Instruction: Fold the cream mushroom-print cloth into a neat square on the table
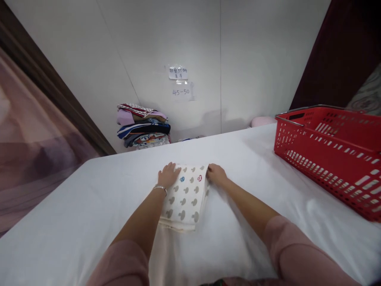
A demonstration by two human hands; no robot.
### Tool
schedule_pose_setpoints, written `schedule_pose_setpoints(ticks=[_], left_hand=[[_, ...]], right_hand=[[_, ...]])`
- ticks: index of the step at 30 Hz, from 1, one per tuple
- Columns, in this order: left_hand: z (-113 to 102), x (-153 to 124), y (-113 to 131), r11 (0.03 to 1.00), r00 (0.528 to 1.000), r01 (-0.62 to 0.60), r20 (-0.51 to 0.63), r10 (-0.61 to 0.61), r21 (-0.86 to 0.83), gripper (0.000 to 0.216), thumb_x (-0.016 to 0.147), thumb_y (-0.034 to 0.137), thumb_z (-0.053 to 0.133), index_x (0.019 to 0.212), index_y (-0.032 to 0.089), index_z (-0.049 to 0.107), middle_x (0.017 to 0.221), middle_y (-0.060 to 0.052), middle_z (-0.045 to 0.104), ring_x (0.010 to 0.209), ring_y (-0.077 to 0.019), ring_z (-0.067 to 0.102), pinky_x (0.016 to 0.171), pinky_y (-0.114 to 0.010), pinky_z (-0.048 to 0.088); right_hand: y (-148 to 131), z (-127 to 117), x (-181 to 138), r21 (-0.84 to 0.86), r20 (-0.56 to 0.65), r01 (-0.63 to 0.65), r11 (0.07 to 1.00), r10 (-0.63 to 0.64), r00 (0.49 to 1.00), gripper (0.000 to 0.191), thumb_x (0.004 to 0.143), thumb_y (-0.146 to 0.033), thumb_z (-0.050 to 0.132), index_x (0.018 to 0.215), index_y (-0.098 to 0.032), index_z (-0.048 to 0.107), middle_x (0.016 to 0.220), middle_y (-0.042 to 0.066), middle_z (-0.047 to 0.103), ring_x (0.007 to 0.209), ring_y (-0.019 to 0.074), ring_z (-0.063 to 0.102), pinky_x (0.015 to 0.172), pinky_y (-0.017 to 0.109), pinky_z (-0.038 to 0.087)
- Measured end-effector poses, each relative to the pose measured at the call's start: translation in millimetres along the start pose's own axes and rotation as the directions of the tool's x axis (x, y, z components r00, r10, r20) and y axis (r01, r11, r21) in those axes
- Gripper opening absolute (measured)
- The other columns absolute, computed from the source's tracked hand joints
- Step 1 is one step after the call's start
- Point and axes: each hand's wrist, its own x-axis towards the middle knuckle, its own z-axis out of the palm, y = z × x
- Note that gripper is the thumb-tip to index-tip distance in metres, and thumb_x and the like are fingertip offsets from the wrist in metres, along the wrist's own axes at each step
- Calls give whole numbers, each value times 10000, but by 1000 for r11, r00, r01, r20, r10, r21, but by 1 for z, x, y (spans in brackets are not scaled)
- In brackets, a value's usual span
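A white cloth (186, 194) printed with grey mushrooms, plus a blue and a red one, lies folded into a rectangle of several layers on the white-covered table. My left hand (169, 175) rests flat over its far left corner, fingers apart, with a bracelet on the wrist. At the far right corner, my right hand (216, 174) has its fingers curled in and pinches the cloth's edge; the fingertips are partly hidden. Loose layers show along the near edge of the fold.
A red plastic basket (321, 155) with a metal handle stands on the table (89, 202) at the right. Behind the far edge rises a stack of folded fabrics (144, 127). Paper labels (181, 92) are taped to the wall. A sheer curtain (38, 147) hangs at the left.
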Motion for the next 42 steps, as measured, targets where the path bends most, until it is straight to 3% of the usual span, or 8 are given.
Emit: schedule_pose_setpoints(ticks=[4, 11, 14, 17, 22, 28, 38, 42], left_hand=[[6, 1, -1, 999, 999, -24, 21, 25, -39, 575, 897, 538, 248, 1386, 256, 352, 1498, -51, 271, 1339, -249, 305, 1064, -466, 252], [0, 2, 7, 999, 999, -43, 6, 43, -4, 569, 895, 520, 285, 1358, 208, 396, 1489, -92, 282, 1350, -279, 277, 1057, -493, 248], [-8, -10, 30, 989, 979, -148, -144, 144, -16, 501, 891, 485, 354, 1254, 174, 504, 1391, -110, 439, 1298, -260, 355, 1056, -426, 269], [-12, -36, 70, 947, 926, -318, -231, 298, -51, 421, 864, 495, 427, 1089, 178, 588, 1129, -82, 614, 1095, -221, 517, 974, -338, 359], [-6, -73, 115, 933, 931, -359, -84, 356, -19, 371, 711, 398, 629, 1014, 195, 560, 1033, -67, 596, 980, -229, 539, 794, -313, 428], [-9, -60, 106, 973, 974, -203, 74, 212, -111, 192, 713, 200, 527, 894, 202, 591, 972, -51, 634, 867, -181, 575, 708, -265, 408], [-8, -51, 99, 959, 975, -160, 115, 190, -232, 200, 710, 244, 526, 852, 193, 657, 894, -32, 695, 796, -166, 600, 650, -236, 408], [-11, -50, 100, 950, 970, -162, 136, 203, -266, 222, 760, 364, 532, 809, 188, 659, 806, -13, 689, 738, -158, 606, 629, -236, 414]], right_hand=[[19, -15, -9, 16, 1, 133, 991, -133, 991, 170, 792, -230, 481, 853, -213, 639, 851, 4, 623, 780, 137, 524, 639, 218, 314], [30, -5, -15, 74, 10, 90, 993, -91, 996, 173, 794, -215, 471, 836, -205, 639, 817, 5, 619, 750, 136, 517, 626, 212, 308], [25, -2, -14, 64, 49, -13, 998, 10, 999, 157, 780, -255, 508, 847, -218, 646, 859, 6, 645, 768, 144, 531, 609, 215, 305], [20, 0, -10, 44, 81, -130, 991, 126, 989, 143, 755, -279, 534, 823, -211, 640, 847, 10, 659, 733, 148, 540, 574, 222, 294], [13, 3, -9, 16, 32, -188, 982, 187, 982, 130, 739, -253, 520, 816, -189, 604, 837, 29, 651, 702, 149, 531, 541, 233, 268], [5, -2, -15, -12, -15, -163, 987, 163, 987, 134, 774, -264, 492, 844, -195, 582, 866, 27, 649, 752, 151, 548, 554, 236, 286], [-4, 1, -20, 38, 41, -231, 972, 230, 972, 183, 777, -286, 535, 944, -213, 557, 896, 40, 667, 780, 181, 586, 551, 247, 305], [-3, 7, -19, 114, 4, -246, 963, 247, 969, 129, 759, -256, 530, 880, -213, 542, 842, 31, 651, 739, 169, 565, 553, 242, 309]])
